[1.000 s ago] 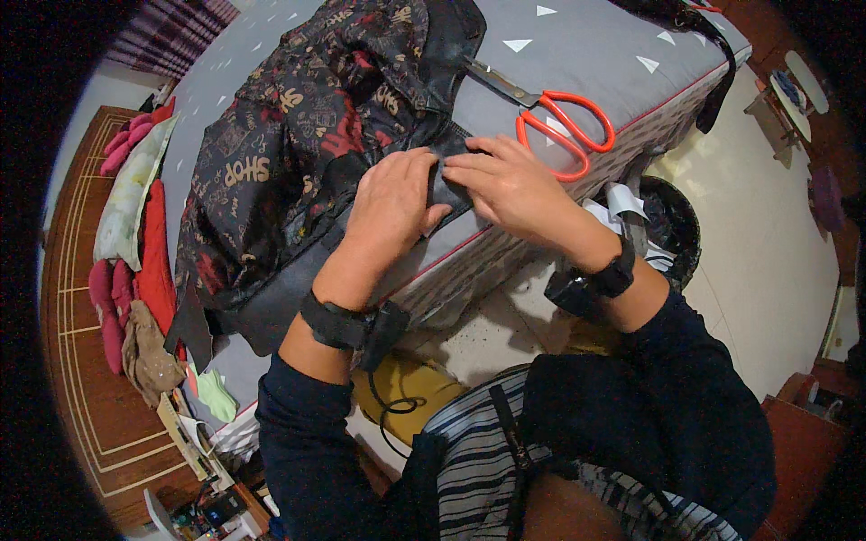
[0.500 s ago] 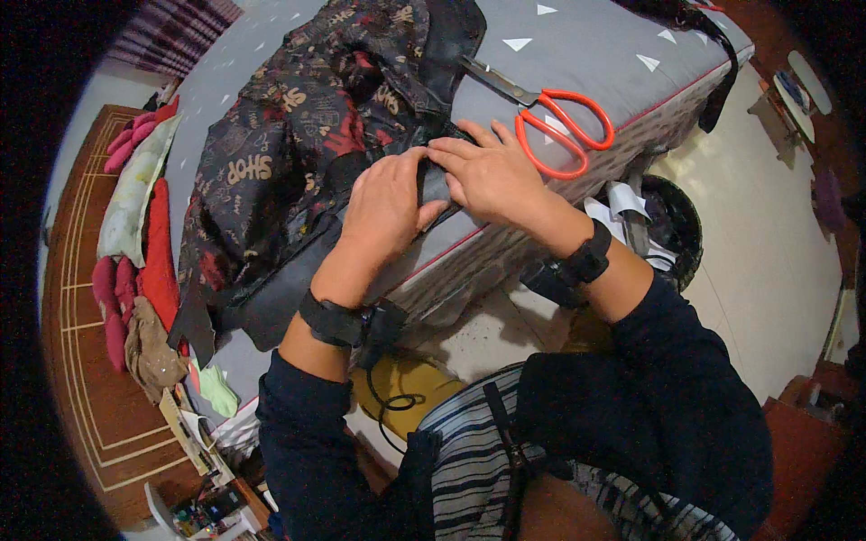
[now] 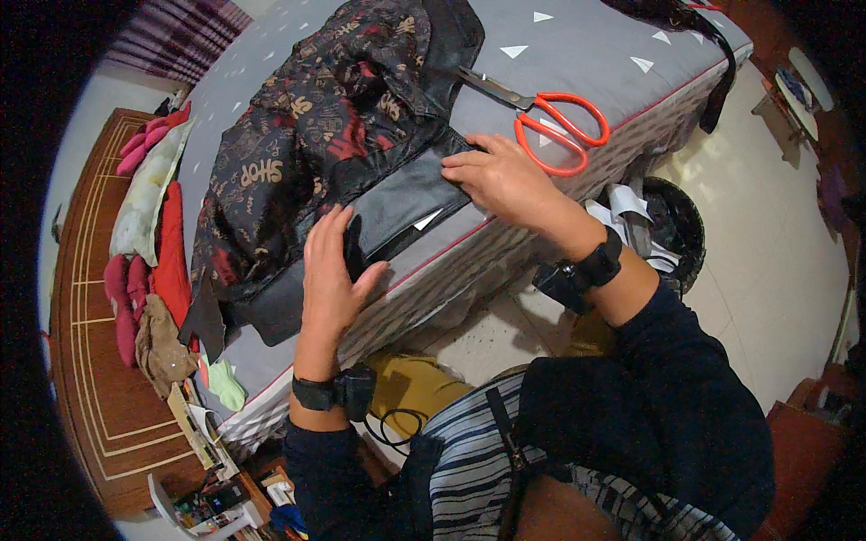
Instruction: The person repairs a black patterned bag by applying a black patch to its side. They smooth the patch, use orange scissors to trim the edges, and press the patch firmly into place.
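Two bare grips work at the near edge of the bed (image 3: 631, 32), where a dark garment (image 3: 257, 212) lies with its patterned lining uppermost, which seems meant to leave the black leathery strip (image 3: 397, 194) between the grips exposed and flat. The left grip (image 3: 332, 275) is loose, fingers spread, their tips at the strip's near-left end and the thumb standing off. The right grip (image 3: 507, 180) rests its fingers on the other end, perhaps to steady it; its thumb is hidden, so I can't tell whether it pinches. Just beyond the right grip lie red-handled scissors (image 3: 548, 123), blades toward the garment, presumably kept within reach. Right of that grip, down on the floor, sits a black bin (image 3: 692, 239). Tan lettering and red figures cover the lining beyond the left grip; no maker's label shows.
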The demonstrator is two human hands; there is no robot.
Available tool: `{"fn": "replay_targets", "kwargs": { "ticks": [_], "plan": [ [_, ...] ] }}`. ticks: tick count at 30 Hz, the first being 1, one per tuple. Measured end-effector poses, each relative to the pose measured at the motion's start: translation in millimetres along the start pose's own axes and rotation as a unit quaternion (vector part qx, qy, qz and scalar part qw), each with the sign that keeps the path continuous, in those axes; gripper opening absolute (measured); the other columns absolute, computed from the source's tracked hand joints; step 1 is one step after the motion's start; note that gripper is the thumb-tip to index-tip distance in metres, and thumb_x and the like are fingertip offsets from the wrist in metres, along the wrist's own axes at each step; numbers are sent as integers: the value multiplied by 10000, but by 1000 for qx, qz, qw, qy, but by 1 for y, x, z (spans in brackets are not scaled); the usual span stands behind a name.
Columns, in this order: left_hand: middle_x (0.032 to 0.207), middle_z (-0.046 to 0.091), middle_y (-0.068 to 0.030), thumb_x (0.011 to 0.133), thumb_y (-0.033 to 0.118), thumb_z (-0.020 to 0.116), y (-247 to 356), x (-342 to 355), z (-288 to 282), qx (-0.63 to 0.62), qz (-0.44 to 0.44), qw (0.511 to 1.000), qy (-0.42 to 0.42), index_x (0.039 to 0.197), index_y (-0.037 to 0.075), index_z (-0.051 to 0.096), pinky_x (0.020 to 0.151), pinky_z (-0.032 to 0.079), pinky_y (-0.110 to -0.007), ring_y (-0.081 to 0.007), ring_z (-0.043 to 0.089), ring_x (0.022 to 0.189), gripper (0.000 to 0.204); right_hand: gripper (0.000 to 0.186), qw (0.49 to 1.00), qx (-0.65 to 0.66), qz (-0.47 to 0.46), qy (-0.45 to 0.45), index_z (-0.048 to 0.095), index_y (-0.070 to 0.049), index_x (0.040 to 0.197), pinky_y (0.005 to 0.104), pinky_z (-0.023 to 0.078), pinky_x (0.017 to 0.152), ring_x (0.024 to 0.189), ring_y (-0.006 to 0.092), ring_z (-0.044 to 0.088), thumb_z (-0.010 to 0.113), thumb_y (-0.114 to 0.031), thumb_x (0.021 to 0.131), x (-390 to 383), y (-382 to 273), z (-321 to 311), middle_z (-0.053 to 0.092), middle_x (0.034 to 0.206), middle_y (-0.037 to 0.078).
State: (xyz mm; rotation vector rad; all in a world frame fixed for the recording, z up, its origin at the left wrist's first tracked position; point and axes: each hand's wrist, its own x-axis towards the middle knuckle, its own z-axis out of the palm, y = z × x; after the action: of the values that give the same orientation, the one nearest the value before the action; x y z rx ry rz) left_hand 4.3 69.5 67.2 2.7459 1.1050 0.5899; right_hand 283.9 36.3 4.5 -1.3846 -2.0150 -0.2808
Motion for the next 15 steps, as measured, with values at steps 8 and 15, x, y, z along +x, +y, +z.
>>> {"fn": "replay_targets", "kwargs": {
  "ticks": [8, 15],
  "plan": [
    [1012, 631, -125, 765, 27, 694, -3, -2, 2, -82, -187, 979, -3, 1372, 96, 399, 740, 517, -334, -237, 641, 792, 678, 262, 985, 169, 6, 21, 679, -28, 981, 380, 491, 864, 987, 316, 610, 589, -39, 735, 25, -19, -16, 663, 996, 136],
    [987, 642, -122, 818, -3, 616, 23, 35, 16, -433, -209, 871, 96, 1452, 87, 209, 737, 514, -272, -162, 639, 830, 758, 336, 970, 235, 34, -43, 626, -5, 1102, 392, 504, 836, 938, 344, 620, 659, -103, 782, 20, -8, 7, 636, 1043, 175]
  ]
}}
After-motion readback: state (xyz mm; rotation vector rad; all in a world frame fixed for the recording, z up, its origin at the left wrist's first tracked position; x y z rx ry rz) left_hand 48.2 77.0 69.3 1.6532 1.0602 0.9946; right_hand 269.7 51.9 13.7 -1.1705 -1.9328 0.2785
